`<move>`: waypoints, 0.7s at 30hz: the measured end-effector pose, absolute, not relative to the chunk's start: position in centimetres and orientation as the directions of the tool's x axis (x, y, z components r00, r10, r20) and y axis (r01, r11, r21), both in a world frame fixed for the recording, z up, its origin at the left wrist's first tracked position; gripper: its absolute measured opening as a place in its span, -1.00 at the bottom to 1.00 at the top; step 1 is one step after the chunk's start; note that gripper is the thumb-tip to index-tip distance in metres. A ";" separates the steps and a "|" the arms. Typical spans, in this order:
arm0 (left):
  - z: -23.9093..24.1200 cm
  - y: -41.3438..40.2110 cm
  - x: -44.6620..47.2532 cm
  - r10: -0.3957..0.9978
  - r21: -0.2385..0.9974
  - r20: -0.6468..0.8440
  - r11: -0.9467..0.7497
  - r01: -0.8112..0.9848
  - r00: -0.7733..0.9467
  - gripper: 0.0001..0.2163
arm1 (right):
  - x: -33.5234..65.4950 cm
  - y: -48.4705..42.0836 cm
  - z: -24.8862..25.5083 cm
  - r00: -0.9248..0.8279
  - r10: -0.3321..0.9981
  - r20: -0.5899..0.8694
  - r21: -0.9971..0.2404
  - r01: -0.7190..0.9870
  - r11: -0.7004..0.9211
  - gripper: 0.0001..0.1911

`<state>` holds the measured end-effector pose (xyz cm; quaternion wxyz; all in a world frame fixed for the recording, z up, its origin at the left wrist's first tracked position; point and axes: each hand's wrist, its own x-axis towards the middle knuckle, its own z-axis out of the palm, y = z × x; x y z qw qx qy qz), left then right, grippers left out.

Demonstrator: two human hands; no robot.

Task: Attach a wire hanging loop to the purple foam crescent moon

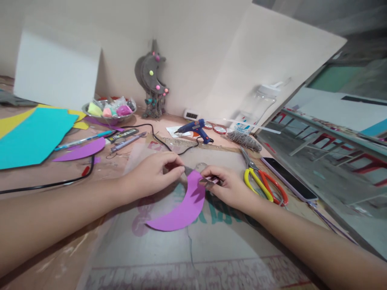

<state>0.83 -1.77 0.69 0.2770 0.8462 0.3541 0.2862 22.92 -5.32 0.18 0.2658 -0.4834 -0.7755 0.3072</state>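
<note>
A purple crescent-shaped cutout [190,203] lies over the work sheet, its curved tail pointing to the left. Grey material, perhaps yarn, covers its upper tip. My left hand [154,173] pinches the crescent at this grey tip, thumb against forefinger. My right hand [228,185] is closed at the crescent's right edge, its fingers around a small dark and pinkish thing that I cannot make out. Behind my hands lies a blue glue gun [196,129]. To the right of my right hand are scissors [261,183] with yellow and orange handles.
A grey crescent ornament [154,76] with coloured balls stands against the wall. A bowl [110,117] of wrapped coloured lumps, cyan paper [36,137] and a purple offcut [81,150] are at left. Grey yarn [244,141], a bottle [260,106] and a phone [288,179] sit at right.
</note>
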 end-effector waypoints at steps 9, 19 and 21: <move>0.4 -1.6 0.8 0.699 0.654 0.315 -0.650 0.387 0.642 -0.81 | 23.0 -5.4 0.1 -0.406 0.909 0.092 -0.755 0.567 0.330 -0.92; 0.3 -1.5 0.9 0.676 0.642 0.285 -0.661 0.388 0.680 -0.83 | 22.8 -5.5 0.3 -0.423 0.902 0.082 -0.725 0.596 0.345 -0.94; 0.3 -1.5 0.9 0.673 0.648 0.281 -0.659 0.382 0.684 -0.82 | 22.8 -5.5 0.4 -0.429 0.898 0.097 -0.720 0.593 0.361 -0.93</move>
